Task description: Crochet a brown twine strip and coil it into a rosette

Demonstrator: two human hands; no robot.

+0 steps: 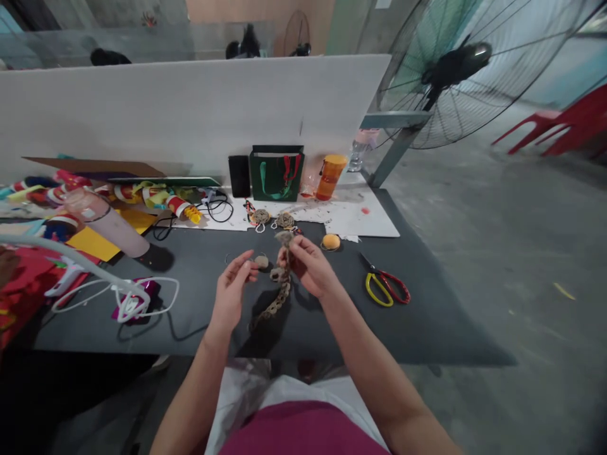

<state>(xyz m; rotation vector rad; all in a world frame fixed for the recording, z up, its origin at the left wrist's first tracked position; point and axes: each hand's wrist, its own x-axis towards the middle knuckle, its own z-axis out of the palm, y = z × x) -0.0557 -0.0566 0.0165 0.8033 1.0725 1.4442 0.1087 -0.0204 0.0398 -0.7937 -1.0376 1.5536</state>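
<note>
My right hand [307, 265] is closed in a pinch on the top of a hanging string of brownish coins [277, 297], which dangles down toward the dark table [427, 316]. Just to its left, my left hand [232, 287] pinches a single round coin-like piece [261, 261] between fingertips. Both hands are raised above the table's middle, a few centimetres apart. Two more coin bundles [272, 219] lie behind the hands, near a small orange ball [331, 241].
Yellow and red scissors [386, 287] lie to the right. A green gift bag [276, 172], black phone [239, 175] and orange bottle [331, 177] stand by the white partition [190, 114]. Colourful craft clutter, a pink bottle [107, 221] and white cables [128, 297] fill the left. A big fan [455, 69] stands at the right.
</note>
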